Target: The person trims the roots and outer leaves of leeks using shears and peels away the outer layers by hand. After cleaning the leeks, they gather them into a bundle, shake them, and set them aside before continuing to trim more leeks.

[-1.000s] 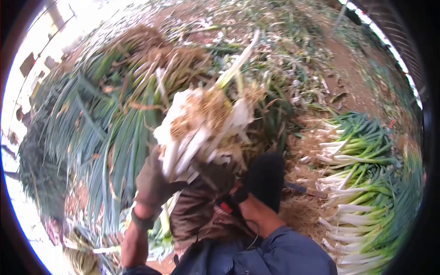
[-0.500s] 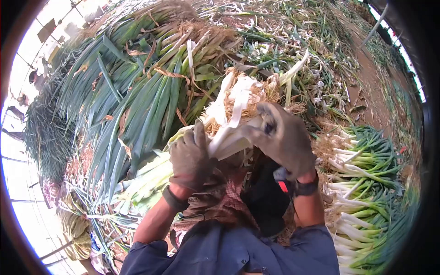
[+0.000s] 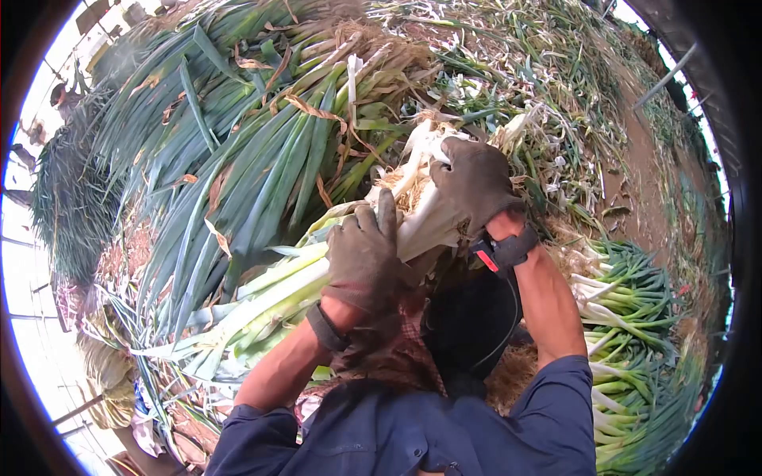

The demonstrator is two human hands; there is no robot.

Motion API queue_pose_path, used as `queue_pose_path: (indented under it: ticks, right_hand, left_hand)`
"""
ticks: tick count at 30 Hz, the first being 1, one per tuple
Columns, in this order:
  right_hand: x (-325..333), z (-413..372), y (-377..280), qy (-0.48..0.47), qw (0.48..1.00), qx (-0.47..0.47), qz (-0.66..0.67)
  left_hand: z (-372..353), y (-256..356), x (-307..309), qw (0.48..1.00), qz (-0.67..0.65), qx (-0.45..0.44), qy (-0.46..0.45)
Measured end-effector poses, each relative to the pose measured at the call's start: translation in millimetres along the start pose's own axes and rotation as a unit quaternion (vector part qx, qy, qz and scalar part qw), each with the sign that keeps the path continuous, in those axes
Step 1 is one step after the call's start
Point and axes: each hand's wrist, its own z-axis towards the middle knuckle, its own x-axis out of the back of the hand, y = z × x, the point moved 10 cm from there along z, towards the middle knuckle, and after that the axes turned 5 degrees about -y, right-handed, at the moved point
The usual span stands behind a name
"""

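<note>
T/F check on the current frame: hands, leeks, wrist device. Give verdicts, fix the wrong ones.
1. Gloves cover the left hand and right hand. True.
2. The left hand is clear of the leek stalks. False: it's on the stalks.
3. The leafy pile is left of the leek row. True.
4. The row's green tops face the person. False: white ends do.
5. The red-marked device is at the left wrist. False: the device is at the right.

My gloved left hand (image 3: pixel 363 258) is curled, index finger (image 3: pixel 387 210) raised toward twelve o'clock; my gloved right hand (image 3: pixel 476 181), at two o'clock from it, is closed, its forearm (image 3: pixel 548 301) angling toward eleven
</note>
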Motion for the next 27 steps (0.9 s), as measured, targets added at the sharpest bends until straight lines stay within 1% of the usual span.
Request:
queue_pose_path:
  ticks: [1,3,5,6,8,9,11,12,13,14,15,16,18,19,20,21,23,24,25,26,27]
  right_hand:
    - [-5.0,4.0,7.3,-0.012,1.0,-0.025,-0.011]
    - [-8.2,7.7,11.7,0.0,0.999,-0.032,-0.013]
    - [-6.8,9.0,16.4,0.002,0.998,-0.064,0.008]
    - [-11.1,10.9,19.0,-0.001,0.998,-0.063,0.005]
    - [-12.7,13.4,26.9,0.037,0.998,-0.054,-0.004]
    - [-11.8,14.3,27.7,0.036,0.998,-0.054,-0.006]
    - [-9.4,16.3,32.0,0.03,0.995,-0.078,-0.057]
    - [-15.6,31.6,80.8,0.046,0.979,-0.113,-0.161]
    - [-9.8,39.6,149.9,0.062,0.952,-0.146,-0.263]
    - [38.0,24.1,183.9,0.101,0.927,-0.094,-0.349]
    - [101.6,16.0,202.1,0.18,0.963,-0.036,-0.195]
    - [129.6,7.5,302.7,0.098,0.937,-0.309,-0.132]
    - [171.9,-6.4,229.7,0.157,0.931,-0.287,-0.162]
    - [161.4,-10.2,212.3,0.154,0.931,-0.289,-0.163]
    - [137.0,-2.6,192.8,0.092,0.962,-0.238,-0.093]
    - [115.2,7.6,171.1,0.032,0.982,-0.184,-0.021]
    - [53.0,25.0,135.4,-0.09,0.99,-0.077,0.082]
    - [44.5,27.9,103.0,-0.098,0.991,-0.073,0.063]
    - [35.2,30.3,72.2,-0.109,0.991,-0.068,0.044]
    - [23.8,37.1,62.2,-0.113,0.99,-0.069,0.044]
    - [6.2,46.7,52.2,-0.155,0.987,-0.043,-0.002]
  left_hand:
    - [2.2,-0.4,-2.1,1.0,-0.003,0.001,0.0]
    - [4.3,0.1,-3.1,1.0,0.003,-0.003,0.018]
    - [6.8,-0.6,-4.3,1.0,-0.002,-0.003,0.003]
    - [8.1,-1.0,-6.1,1.0,-0.001,-0.004,-0.011]
    - [9.6,-2.5,-7.4,1.0,-0.005,-0.007,-0.014]
    - [10.0,-2.5,-8.3,1.0,-0.005,-0.011,-0.018]
    - [8.1,-2.5,-3.8,1.0,-0.015,-0.022,-0.001]
    - [6.3,-2.2,0.1,0.999,-0.023,-0.034,0.016]
    - [-1.0,-4.9,0.5,0.999,-0.025,-0.032,0.015]
    - [-12.0,-9.3,-4.2,1.0,-0.006,-0.028,-0.011]
    - [-22.0,-12.5,-9.8,0.999,0.014,-0.023,-0.038]
    - [-28.5,-13.1,-8.9,0.999,0.036,-0.02,-0.013]
    - [-27.8,-14.1,0.1,0.999,0.025,-0.024,-0.009]
    - [-28.3,-13.4,3.0,0.999,0.015,-0.029,-0.005]
    - [-28.7,-11.8,5.1,0.999,0.019,-0.037,0.022]
    - [-27.6,-10.2,4.1,0.999,0.017,-0.037,0.022]
    - [-27.2,-3.7,-5.9,0.997,0.051,-0.047,-0.017]
    - [-27.9,-0.8,-6.3,0.997,0.051,-0.049,-0.02]
    - [-29.9,4.4,-2.7,0.997,0.051,-0.057,-0.002]
    - [-32.4,8.2,-0.5,0.997,0.049,-0.065,0.015]
    - [-34.8,8.9,-4.6,0.997,0.046,-0.064,0.012]
